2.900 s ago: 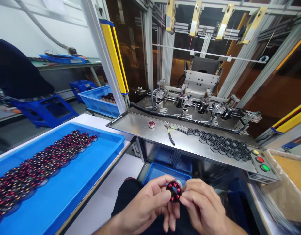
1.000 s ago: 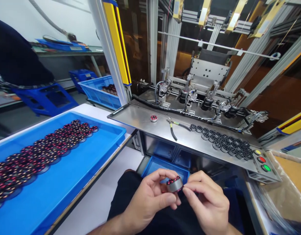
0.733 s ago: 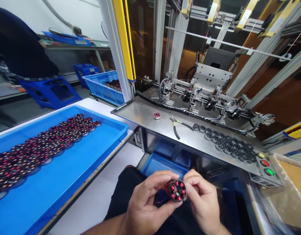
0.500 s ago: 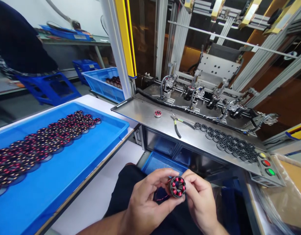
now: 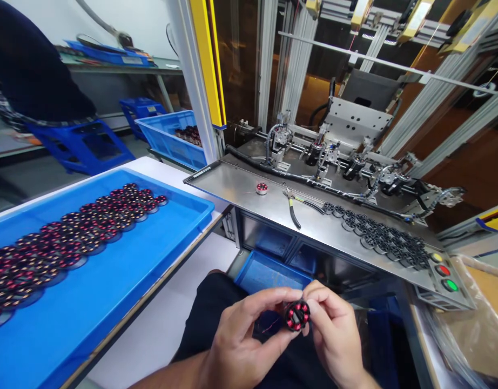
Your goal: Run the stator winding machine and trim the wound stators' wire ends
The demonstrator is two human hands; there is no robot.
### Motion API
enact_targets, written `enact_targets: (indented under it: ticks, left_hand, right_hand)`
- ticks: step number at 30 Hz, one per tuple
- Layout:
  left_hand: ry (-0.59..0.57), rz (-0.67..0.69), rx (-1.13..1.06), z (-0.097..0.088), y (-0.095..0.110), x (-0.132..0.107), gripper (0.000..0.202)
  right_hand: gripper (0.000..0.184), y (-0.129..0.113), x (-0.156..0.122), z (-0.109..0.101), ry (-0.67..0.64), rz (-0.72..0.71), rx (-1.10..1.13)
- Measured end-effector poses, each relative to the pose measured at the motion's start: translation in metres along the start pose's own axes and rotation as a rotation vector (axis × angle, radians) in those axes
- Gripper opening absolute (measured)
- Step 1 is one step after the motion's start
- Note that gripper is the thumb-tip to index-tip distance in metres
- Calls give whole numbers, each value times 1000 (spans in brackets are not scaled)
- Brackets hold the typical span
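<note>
Bottom centre, left hand (image 5: 239,348) and right hand (image 5: 334,337) each grip pinching the wound stator (image 5: 296,315), coil face up for a look; any turn wants fingertips off the coils.

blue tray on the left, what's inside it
The blue tray holds overlapping rows of red-wound stators. The floor beneath them is covered; its left end is out of frame.
</note>
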State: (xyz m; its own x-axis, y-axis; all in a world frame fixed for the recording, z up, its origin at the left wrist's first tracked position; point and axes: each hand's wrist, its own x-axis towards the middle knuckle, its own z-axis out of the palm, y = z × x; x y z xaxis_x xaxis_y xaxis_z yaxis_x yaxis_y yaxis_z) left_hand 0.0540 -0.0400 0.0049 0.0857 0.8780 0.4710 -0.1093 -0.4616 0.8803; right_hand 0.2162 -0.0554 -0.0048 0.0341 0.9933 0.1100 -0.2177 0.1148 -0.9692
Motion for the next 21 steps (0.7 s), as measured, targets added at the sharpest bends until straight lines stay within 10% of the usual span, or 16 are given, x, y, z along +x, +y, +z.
enact_targets:
  ticks: [5, 11, 16, 21]
  left_hand:
    - [-202, -14, -98, -14, -2, -8, 53]
    - [-253, -396, -468, -4, -7, -2, 40]
    - [-644, -885, -904, 19, -13, 19, 53]
    - [-325, -637, -927, 16, -1, 24, 35]
  right_hand:
    - [14, -22, 2, 1, 14, -194, -179]
    - [17, -68, 11, -6, -256, -728, -620]
    - [17, -82, 18, -11, -322, -877, -827]
    - [20, -89, 19, -11, -185, -768, -904]
